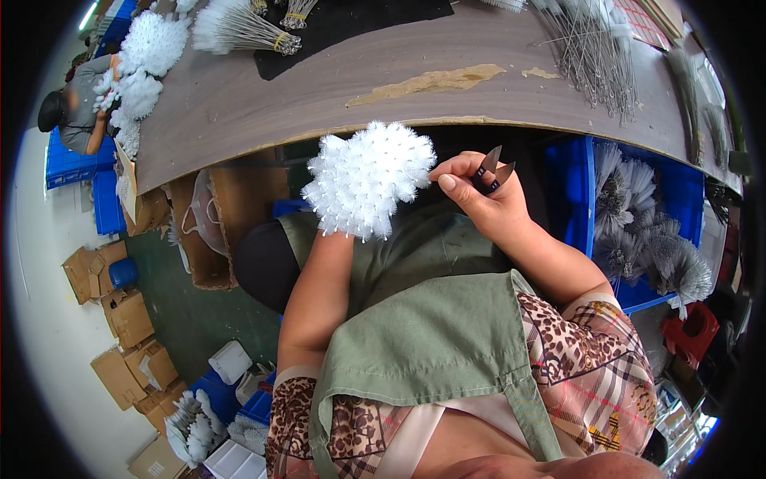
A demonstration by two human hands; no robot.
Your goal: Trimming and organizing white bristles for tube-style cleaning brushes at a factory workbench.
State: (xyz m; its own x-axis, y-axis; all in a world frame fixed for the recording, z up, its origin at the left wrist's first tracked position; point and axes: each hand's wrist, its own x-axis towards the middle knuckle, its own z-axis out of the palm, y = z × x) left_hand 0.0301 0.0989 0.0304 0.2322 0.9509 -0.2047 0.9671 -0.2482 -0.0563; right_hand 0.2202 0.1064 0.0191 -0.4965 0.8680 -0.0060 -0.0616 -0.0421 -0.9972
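Note:
A thick bundle of white bristle brushes (369, 180), heads toward the camera, stands above my lap just off the table's front edge. My left forearm (317, 279) runs up beneath it; the hand itself is hidden behind the heads, closed around the bundle as far as its position shows. In my right hand (499, 209) is a pair of dark thread snips (491, 170), blades pointing up and apart. The thumb and forefinger of that hand come together at the bundle's right side, and whether they pinch a bristle is too small to tell.
On the brown table (303, 104) lie tied wire brushes (243, 32) and loose wire-stemmed brushes (594, 60). A blue crate (581, 195) of brushes stands at my right. Cardboard boxes (128, 315) line the left wall. Another person (80, 104) handles white brushes at far left.

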